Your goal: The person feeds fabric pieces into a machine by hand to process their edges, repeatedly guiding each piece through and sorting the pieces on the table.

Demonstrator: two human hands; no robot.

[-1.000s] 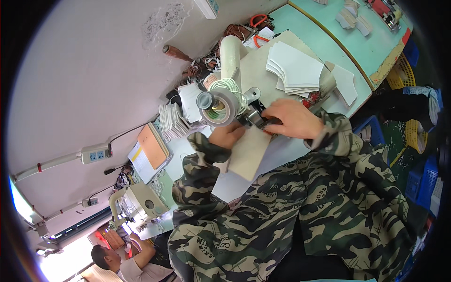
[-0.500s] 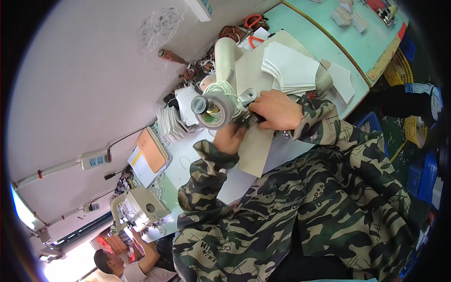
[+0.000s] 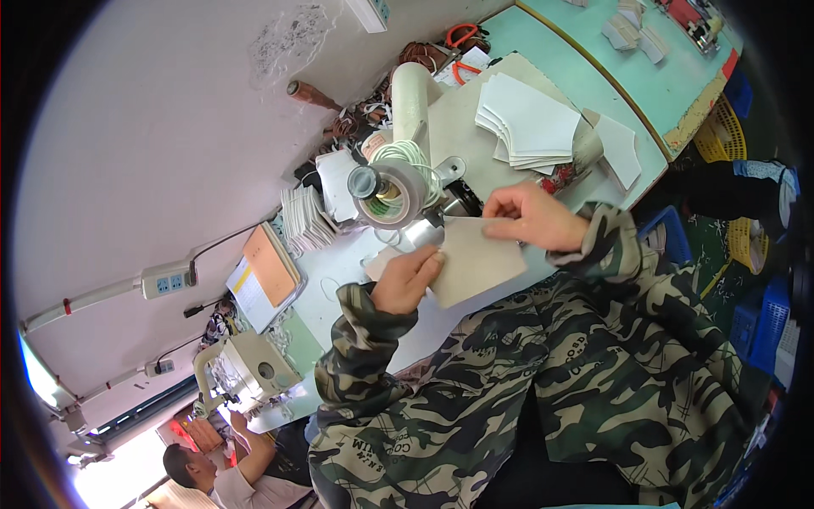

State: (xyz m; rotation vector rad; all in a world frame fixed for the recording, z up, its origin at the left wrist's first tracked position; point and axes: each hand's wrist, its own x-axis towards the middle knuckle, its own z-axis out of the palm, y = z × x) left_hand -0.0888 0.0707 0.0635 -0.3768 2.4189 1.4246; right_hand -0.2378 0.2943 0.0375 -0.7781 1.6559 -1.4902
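My left hand point(image 3: 407, 280) pinches the left edge of a flat beige sheet piece point(image 3: 482, 265) between thumb and fingers. Over at the piece's upper right edge, my right hand point(image 3: 536, 217) grips it with thumb and bent fingers. The piece lies just in front of the head of a cream sewing machine point(image 3: 410, 102), and its far corner comes close to the metal parts there. A reel with a coil of pale cord point(image 3: 398, 174) sits on the machine. Part of another beige piece point(image 3: 379, 265) shows beyond my left hand.
A fanned stack of white cut pieces point(image 3: 530, 119) lies at the back right. Orange-handled scissors point(image 3: 462, 53) are behind the machine. More stacked pieces point(image 3: 305, 222) and a clipboard point(image 3: 267, 280) stand left. A person point(image 3: 242, 475) sits at another machine, lower left.
My hands have drawn apart and come back from the machine head. The beige piece has turned and now spreads between them; my right hand has moved right and nearer.
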